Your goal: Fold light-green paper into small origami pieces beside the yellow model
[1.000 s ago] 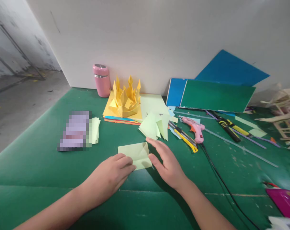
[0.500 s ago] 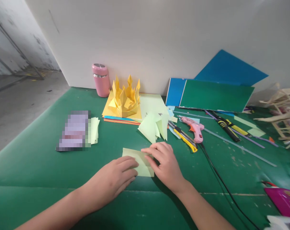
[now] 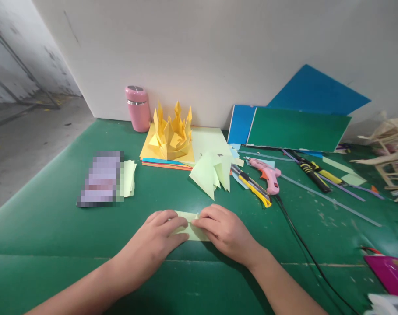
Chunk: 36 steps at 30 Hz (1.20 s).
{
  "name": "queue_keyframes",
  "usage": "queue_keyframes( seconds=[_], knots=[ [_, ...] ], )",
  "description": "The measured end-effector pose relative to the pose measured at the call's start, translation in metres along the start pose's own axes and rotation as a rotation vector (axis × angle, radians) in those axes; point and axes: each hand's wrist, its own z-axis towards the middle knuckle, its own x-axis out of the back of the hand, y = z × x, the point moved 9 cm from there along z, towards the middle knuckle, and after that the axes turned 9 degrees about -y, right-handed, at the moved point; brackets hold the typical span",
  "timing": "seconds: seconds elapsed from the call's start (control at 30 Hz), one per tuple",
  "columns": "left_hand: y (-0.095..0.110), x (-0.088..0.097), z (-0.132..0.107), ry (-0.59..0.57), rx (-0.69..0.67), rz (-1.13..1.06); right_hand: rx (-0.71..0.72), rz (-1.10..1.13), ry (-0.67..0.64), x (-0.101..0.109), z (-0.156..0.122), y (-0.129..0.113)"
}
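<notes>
One head-worn camera looks forward and down from close above the green surface (image 3: 166, 188), facing the pale wall (image 3: 199, 57).

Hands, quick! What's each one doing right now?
Left hand: open, fingers over the pale green paper's left side.
Right hand: fingers curled on the paper's right side; can't tell if it's pinching.

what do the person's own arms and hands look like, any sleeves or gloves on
The left hand and right hand are bare: no gloves, and no ring, watch or bracelet shows. The left forearm and right forearm show no sleeve as far as the picture reaches.
</notes>
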Motion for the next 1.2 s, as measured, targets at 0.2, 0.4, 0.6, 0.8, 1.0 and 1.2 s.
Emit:
queue_keyframes(
  seconds=[0.2, 0.4, 0.6, 0.8, 1.0, 1.2],
  knots=[
    [-0.0042, -0.0018, 0.0011, 0.013, 0.015, -0.018, 0.010, -0.022, -0.052, -0.0009, 0.0006, -0.0016],
    [-0.0074, -0.0055, -0.0001, -0.005, 0.024, -0.009, 0.022, 0.026, -0.070, 0.0008, 0.0015, -0.0026],
    [-0.0060, -0.0071, 0.0005, -0.022, 0.006, -0.079, 0.018, 0.025, -0.098, -0.0003, 0.0015, -0.0017],
    [-0.0058, -0.0079, 0.0009, -0.032, 0.000, -0.138, 0.037, 0.010, -0.125, -0.0002, 0.0003, -0.0030],
    [-0.0039, -0.0086, 0.0028, -0.076, 0.016, -0.120, 0.067, -0.002, -0.095, 0.0020, 0.0000, -0.0057],
    [-0.0039, -0.0089, 0.0022, -0.065, 0.010, -0.143, 0.071, -0.003, -0.087, 0.0020, -0.0004, -0.0057]
  ],
)
